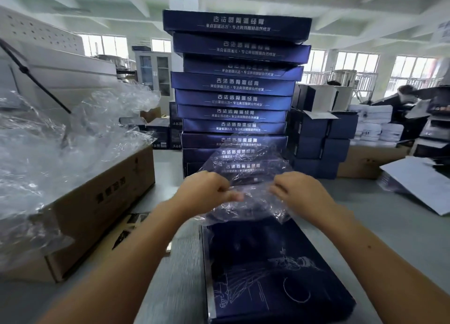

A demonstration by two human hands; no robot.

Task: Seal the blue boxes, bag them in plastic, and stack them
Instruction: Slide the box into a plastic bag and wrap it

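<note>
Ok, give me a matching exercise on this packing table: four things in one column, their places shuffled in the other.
Things:
1. plastic bag
2. blue box
3. stack of boxes
4. cardboard carton

Places:
a. towering at centre, farther back
b. at the left, under a heap of loose plastic
c. pinched by the left hand and right hand
d. flat on the table, nearest the camera

Pairs: 1-c, 2-d, 3-a, 4-b.

Ten flat dark-blue cardboard boxes [233, 83] stacked at centre; one more dark-blue box [275, 275] lower centre. One crinkled clear plastic bag [248, 175]. Two hands: left hand [207, 189], right hand [300, 192]. One brown cardboard carton [97, 201], left.
</note>
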